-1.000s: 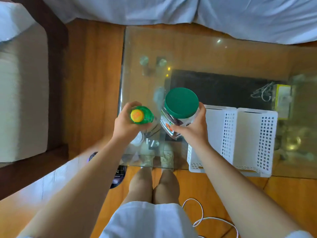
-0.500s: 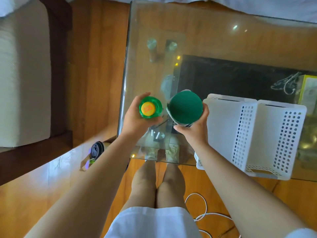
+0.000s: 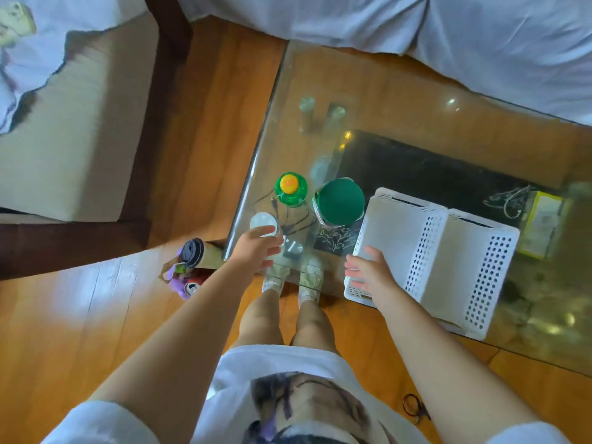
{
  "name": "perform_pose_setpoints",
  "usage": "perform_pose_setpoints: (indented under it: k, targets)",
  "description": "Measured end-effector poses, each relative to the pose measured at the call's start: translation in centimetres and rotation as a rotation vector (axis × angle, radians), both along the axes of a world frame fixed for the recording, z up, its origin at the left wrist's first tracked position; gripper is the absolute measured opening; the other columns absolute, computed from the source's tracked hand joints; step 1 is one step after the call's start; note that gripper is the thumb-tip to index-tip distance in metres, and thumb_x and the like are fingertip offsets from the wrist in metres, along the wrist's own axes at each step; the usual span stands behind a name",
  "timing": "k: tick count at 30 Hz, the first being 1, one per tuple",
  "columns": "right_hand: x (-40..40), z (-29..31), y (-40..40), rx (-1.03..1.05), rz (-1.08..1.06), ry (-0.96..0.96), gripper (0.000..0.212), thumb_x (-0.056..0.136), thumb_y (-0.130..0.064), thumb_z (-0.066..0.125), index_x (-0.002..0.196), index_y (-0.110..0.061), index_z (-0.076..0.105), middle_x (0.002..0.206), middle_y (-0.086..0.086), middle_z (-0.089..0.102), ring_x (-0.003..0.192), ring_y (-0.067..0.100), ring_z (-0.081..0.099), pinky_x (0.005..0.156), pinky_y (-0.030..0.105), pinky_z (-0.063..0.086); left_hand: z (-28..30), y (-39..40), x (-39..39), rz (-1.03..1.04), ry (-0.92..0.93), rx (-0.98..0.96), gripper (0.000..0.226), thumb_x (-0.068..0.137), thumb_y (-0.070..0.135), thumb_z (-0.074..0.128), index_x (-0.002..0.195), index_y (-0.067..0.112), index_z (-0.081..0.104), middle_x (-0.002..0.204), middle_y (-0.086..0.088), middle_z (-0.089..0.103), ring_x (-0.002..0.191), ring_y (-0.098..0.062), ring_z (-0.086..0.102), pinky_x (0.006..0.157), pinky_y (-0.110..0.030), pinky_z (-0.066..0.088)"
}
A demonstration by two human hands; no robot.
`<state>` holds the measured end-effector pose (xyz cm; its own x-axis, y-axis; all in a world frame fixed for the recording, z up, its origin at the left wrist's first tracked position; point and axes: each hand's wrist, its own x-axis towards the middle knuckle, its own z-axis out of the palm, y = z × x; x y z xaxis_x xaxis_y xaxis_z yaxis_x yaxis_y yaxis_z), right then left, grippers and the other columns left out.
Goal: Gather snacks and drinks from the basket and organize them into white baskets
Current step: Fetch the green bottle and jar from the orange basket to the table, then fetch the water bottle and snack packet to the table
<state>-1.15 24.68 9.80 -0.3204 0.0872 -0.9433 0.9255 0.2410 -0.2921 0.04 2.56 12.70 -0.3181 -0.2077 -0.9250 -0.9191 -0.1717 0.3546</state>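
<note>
both hands hold nothing. the left hand (image 3: 256, 248) hangs over the near left corner of the glass tabletop (image 3: 400, 100), fingers loosely spread just beside a clear bottle with a white cap (image 3: 263, 223); whether they touch it is unclear. the right hand (image 3: 368, 272) hovers, fingers straight, at the near end of the two white baskets (image 3: 426, 251), which sit side by side along the near edge and look empty. the green bottle with a yellow cap (image 3: 291, 187) and the green-lidded jar (image 3: 339, 202) stand upright between the corner and the baskets, likely staged for sorting. on the floor by that corner the source basket (image 3: 192, 261) holds a can and other snacks.
</note>
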Motion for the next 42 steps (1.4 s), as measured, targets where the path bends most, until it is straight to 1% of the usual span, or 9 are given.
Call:
perform_pose_setpoints:
  k: [3,8,11,18,22,27,30,33,42]
  targets:
    - [1.2,1.8,0.8,-0.018,0.018,-0.047,0.037,0.09,-0.016,0.056,0.127,-0.015,0.047,0.098,0.009,0.063,0.083,0.02,0.061,0.07,0.029,0.049,2.1,0.5,3.0,0.161,0.09,-0.016,0.028,0.085,0.012,0.063,0.112,0.02,0.061,0.087,0.002,0.068,0.083,-0.013,0.065,0.078,-0.033,0.052]
    - [2.9,4.3,1.5,0.024,0.16,-0.05,0.009,0.091,-0.017,0.051,0.098,-0.019,0.055,0.074,0.002,0.061,0.064,0.014,0.059,0.05,0.021,0.044,5.5,1.2,9.2,0.308,0.109,-0.04,0.019,0.088,0.01,0.055,0.092,0.028,0.061,0.073,0.007,0.069,0.058,-0.003,0.062,0.052,-0.017,0.047]
    - [3.9,5.3,0.9,0.072,0.284,-0.022,0.011,0.09,-0.016,0.051,0.081,-0.021,0.055,0.062,0.002,0.054,0.053,0.015,0.056,0.037,0.014,0.04,7.1,1.1,13.6,0.4,0.074,-0.074,0.021,0.09,0.008,0.05,0.091,0.025,0.062,0.071,0.004,0.066,0.044,0.0,0.055,0.048,-0.016,0.043]
    - [6.6,6.6,-4.9,0.073,0.766,0.042,0.01,0.089,-0.016,0.053,0.08,-0.018,0.057,0.057,0.002,0.051,0.045,0.013,0.046,0.035,0.014,0.033,8.4,0.5,25.4,0.734,0.001,-0.097,0.014,0.093,0.002,0.047,0.101,0.009,0.057,0.068,-0.006,0.056,0.031,-0.002,0.043,0.037,-0.014,0.033]
    - [10.7,8.0,-11.2,0.041,1.026,0.085,0.011,0.09,-0.013,0.05,0.08,-0.016,0.054,0.059,0.002,0.048,0.046,0.013,0.041,0.032,0.011,0.029,8.7,1.5,34.4,0.951,-0.064,-0.133,0.019,0.093,0.002,0.046,0.109,0.004,0.057,0.068,-0.007,0.055,0.045,-0.012,0.049,0.036,-0.015,0.036]
    - [18.9,10.7,-18.0,-0.027,1.238,0.086,0.01,0.091,-0.017,0.052,0.082,-0.016,0.056,0.065,0.005,0.051,0.05,0.013,0.046,0.046,0.021,0.035,8.8,4.8,46.3,1.197,-0.126,-0.108,0.029,0.094,-0.002,0.044,0.12,-0.008,0.054,0.068,-0.007,0.056,0.055,-0.013,0.053,0.04,-0.01,0.041]
    - [24.3,11.3,-20.1,-0.054,1.356,0.089,0.007,0.092,-0.019,0.052,0.091,-0.015,0.057,0.07,0.005,0.055,0.055,0.014,0.049,0.049,0.023,0.04,8.5,6.8,52.8,1.375,-0.145,-0.05,0.033,0.094,0.0,0.047,0.125,-0.009,0.051,0.073,-0.005,0.056,0.062,-0.013,0.054,0.055,-0.018,0.045]
    - [29.3,11.3,-21.0,-0.065,1.459,0.085,0.008,0.093,-0.021,0.051,0.094,-0.016,0.057,0.074,0.006,0.058,0.059,0.015,0.052,0.051,0.023,0.042,8.3,8.1,58.1,1.527,-0.146,0.0,0.034,0.095,0.0,0.044,0.127,-0.01,0.048,0.075,-0.008,0.054,0.059,-0.014,0.056,0.058,-0.022,0.043]
    - [37.5,10.1,-22.8,0.05,1.579,0.16,0.007,0.091,-0.016,0.053,0.09,-0.013,0.059,0.07,0.006,0.057,0.055,0.015,0.051,0.037,0.014,0.04,7.1,9.0,67.6,1.924,-0.132,0.086,0.031,0.096,0.013,0.046,0.124,0.001,0.052,0.075,-0.006,0.053,0.061,-0.014,0.044,0.054,-0.022,0.038]
